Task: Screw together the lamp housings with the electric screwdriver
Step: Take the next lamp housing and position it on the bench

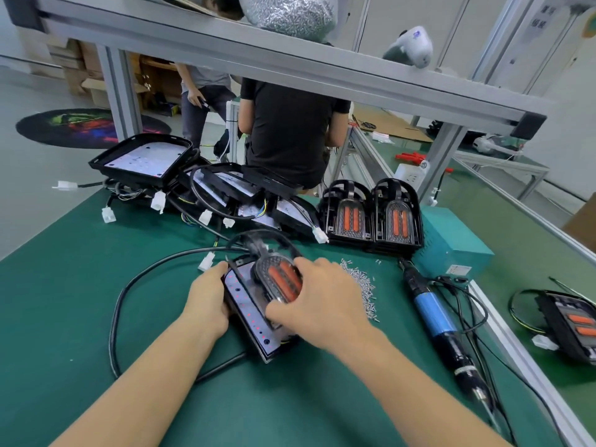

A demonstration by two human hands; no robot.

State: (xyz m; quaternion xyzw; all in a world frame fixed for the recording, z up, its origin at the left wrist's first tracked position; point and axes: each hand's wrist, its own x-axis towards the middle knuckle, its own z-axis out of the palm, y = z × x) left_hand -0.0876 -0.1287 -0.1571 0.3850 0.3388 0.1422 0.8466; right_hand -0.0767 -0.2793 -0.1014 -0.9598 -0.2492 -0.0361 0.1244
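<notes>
far left on my green bench (pixel 64 301) sits a heap of open black housings (pixel 145 159) with white connectors and wires trailing out. a thick black cable (pixel 129 291) loops across the mat toward the middle.

my left hand (pixel 208 304) comes in from below, forearm angled up and right, fingers curled round the left edge of the lamp base (pixel 248 314), gripping it flat on the mat; the base is a black tray with a white board dotted red. on top of it, tilted, lies the lens cover (pixel 280 279) with two orange strips. my right hand (pixel 319 301) reaches in from the lower right, palm down, fingers bent over the cover's right side and holding it against the base.

just right of that hand is a scatter of small screws (pixel 361 282). behind stand two finished lamps (pixel 371 214) side by side. further right the electric screwdriver (pixel 438 321) lies on the mat, blue body, untouched, beside a teal box (pixel 451 240). another lamp (pixel 571 327) rests at the far right edge.
</notes>
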